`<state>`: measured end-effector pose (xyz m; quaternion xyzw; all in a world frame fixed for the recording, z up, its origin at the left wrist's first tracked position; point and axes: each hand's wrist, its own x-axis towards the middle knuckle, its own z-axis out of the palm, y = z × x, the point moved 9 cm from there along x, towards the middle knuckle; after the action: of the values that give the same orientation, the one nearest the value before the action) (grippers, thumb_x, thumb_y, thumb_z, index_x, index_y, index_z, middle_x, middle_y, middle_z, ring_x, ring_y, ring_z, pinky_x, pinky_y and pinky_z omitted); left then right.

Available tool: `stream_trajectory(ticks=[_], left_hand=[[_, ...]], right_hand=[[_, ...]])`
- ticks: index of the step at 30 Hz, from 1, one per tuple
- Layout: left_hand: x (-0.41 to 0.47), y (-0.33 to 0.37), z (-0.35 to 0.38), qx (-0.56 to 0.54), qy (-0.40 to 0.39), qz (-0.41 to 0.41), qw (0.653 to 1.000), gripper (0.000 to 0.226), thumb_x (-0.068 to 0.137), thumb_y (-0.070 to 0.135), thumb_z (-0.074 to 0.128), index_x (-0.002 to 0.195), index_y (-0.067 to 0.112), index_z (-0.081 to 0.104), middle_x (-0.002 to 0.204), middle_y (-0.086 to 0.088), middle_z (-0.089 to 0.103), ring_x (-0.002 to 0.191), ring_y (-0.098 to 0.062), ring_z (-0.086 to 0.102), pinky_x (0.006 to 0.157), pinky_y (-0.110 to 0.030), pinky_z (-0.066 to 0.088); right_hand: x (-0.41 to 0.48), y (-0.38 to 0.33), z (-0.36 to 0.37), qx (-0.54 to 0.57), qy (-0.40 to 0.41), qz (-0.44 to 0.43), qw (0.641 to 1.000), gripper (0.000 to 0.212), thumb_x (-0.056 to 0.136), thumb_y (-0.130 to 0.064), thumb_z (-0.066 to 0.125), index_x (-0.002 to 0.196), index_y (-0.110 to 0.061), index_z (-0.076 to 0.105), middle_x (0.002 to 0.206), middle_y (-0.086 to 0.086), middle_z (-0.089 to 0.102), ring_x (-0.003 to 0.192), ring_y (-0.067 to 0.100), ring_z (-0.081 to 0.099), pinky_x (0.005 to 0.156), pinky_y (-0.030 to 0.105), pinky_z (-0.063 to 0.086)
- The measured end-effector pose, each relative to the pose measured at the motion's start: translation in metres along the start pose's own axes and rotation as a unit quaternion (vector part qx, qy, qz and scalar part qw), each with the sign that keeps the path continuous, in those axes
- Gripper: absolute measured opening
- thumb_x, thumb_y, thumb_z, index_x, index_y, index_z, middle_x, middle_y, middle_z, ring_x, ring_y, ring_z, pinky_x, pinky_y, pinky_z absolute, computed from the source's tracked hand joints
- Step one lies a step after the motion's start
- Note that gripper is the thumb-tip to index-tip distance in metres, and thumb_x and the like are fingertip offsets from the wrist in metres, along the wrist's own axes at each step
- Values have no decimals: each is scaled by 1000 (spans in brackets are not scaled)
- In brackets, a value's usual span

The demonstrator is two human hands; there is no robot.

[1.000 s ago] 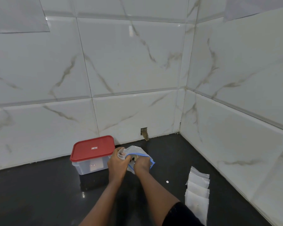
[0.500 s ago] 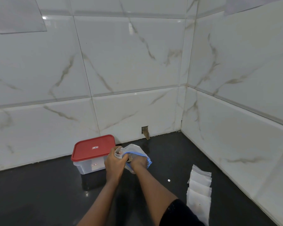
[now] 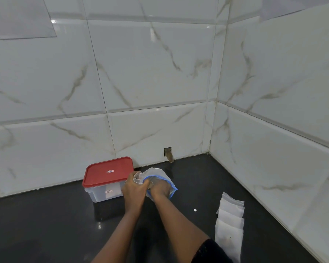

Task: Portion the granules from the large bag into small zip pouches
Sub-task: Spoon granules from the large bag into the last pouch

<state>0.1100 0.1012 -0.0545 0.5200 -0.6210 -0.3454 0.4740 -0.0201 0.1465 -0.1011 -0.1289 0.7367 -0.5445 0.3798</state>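
Fingers of the left hand are curled round a small clear pouch, whose top sticks up above the hand. The right hand is right beside it, the two touching. Its fingers are bent into the bag, a crumpled clear one with a blue zip rim that loops over the back of the hand. The fingertips are hidden, so I cannot tell what they pinch besides the plastic. Pouch and bag meet between the hands. Whether the bag rests on the glossy black table or hangs just above it, I cannot tell. The granules cannot be made out through the plastic.

Just left of the left hand, touching it or nearly so, stands a clear box with a red lid shut on it. A small label sits on the lid and another on the box's front wall. The box stands close to the back wall of white marbled tiles, which has a small square hole low down, behind the bag.

To the right, well apart from the hands, a row of flat pouches lies on the table. They overlap one another and run toward the camera along the right-hand wall. The nearest one shows a faint brownish smudge inside. Between the hands and this row lies a tiny white speck. A black sleeve covers the right arm at the bottom edge; the left forearm is bare.
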Motion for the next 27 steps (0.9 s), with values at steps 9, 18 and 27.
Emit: stream_trajectory(ticks=[9, 18, 27], left_hand=[[-9, -4, -1, -2, 26, -38, 999, 38, 78, 21, 72, 112, 9, 60, 101, -11, 65, 95, -27, 57, 77, -29, 40], [-18, 3, -3, -9, 24, -39, 999, 41, 79, 20, 72, 115, 7, 58, 107, -14, 64, 89, -19, 51, 72, -27, 38], [-18, 6, 13, -49, -22, -36, 998, 54, 75, 8, 73, 124, 12, 49, 114, -10, 62, 102, -26, 58, 76, -27, 43]], right_hand=[[-14, -20, -27, -116, 42, -64, 990, 20, 94, -2, 41, 86, -6, 59, 92, 10, 62, 93, 22, 62, 74, 28, 48], [-15, -21, -68, -73, 46, -45, 995, 21, 84, 2, 58, 105, 6, 61, 106, 17, 68, 94, 28, 69, 61, 24, 55], [-10, -22, -135, -53, 32, -23, 998, 12, 83, 4, 56, 88, 8, 65, 76, 14, 67, 57, 16, 69, 54, 24, 51]])
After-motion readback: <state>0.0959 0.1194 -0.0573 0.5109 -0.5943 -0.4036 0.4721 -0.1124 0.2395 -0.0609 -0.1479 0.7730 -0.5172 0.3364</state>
